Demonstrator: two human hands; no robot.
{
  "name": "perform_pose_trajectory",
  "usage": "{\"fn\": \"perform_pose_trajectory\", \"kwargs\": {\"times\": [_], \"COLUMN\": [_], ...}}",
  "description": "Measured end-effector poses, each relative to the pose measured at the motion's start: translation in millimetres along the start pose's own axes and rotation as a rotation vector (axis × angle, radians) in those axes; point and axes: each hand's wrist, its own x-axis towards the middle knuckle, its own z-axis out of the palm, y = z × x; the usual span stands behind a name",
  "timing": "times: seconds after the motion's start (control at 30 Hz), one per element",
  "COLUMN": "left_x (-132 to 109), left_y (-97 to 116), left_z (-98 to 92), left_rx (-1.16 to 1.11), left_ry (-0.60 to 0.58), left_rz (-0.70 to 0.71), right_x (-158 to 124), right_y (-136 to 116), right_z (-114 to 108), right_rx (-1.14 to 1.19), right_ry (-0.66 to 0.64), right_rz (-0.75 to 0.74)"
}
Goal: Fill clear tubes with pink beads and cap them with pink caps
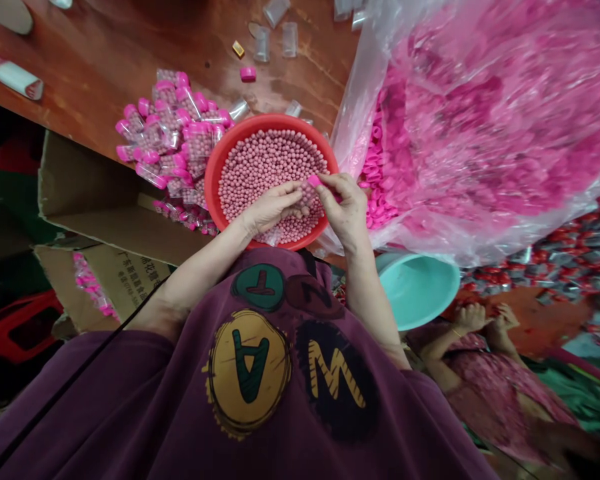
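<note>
Over a red plastic basin (214, 175) full of small pink balls (270, 167), my left hand (273, 208) curls around a clear plastic tube (305, 199), partly hidden by my fingers. My right hand (343, 207) pinches a bright pink cap (314, 180) at the tube's upper end. Left of the basin, on the wooden table (105, 60), lies a heap of clear tubes with pink caps (167, 143). Several empty clear tubes (275, 40) and a single pink cap (248, 74) lie farther out.
A large clear bag of pink caps (480, 120) fills the right side. Below it are a teal basin (415, 290) and a co-worker's hands (485, 319) over red-and-silver packets (565, 260). An open cardboard box (95, 200) stands at the table's left edge.
</note>
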Motion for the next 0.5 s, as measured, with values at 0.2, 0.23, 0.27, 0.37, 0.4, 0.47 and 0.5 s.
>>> {"fn": "perform_pose_trajectory", "kwargs": {"times": [0.2, 0.23, 0.27, 0.37, 0.4, 0.47, 0.5], "left_x": [4.0, 4.1, 4.1, 2.8, 2.2, 1.1, 0.6], "left_y": [-2.5, -3.5, -4.6, -7.6, -8.4, -9.9, -10.7], "left_z": [1.1, 1.5, 1.9, 2.5, 2.7, 3.6, 4.6], "left_rx": [-0.003, -0.006, -0.007, -0.010, -0.012, -0.013, -0.009], "left_ry": [0.042, 0.043, 0.043, 0.043, 0.048, 0.064, 0.072], "left_rz": [0.021, 0.024, 0.027, 0.035, 0.036, 0.044, 0.051], "right_x": [-4.1, -5.2, -6.6, -12.0, -13.8, -16.6, -17.5], "right_y": [-3.4, -5.7, -8.4, -16.6, -18.8, -22.0, -23.1], "right_z": [14.2, 16.7, 18.8, 22.5, 22.7, 21.5, 20.3], "right_rx": [0.026, 0.014, 0.004, -0.017, -0.021, -0.023, -0.021], "right_ry": [0.066, 0.081, 0.095, 0.086, 0.066, 0.015, -0.008], "right_rz": [0.041, 0.048, 0.061, 0.114, 0.127, 0.131, 0.125]}}
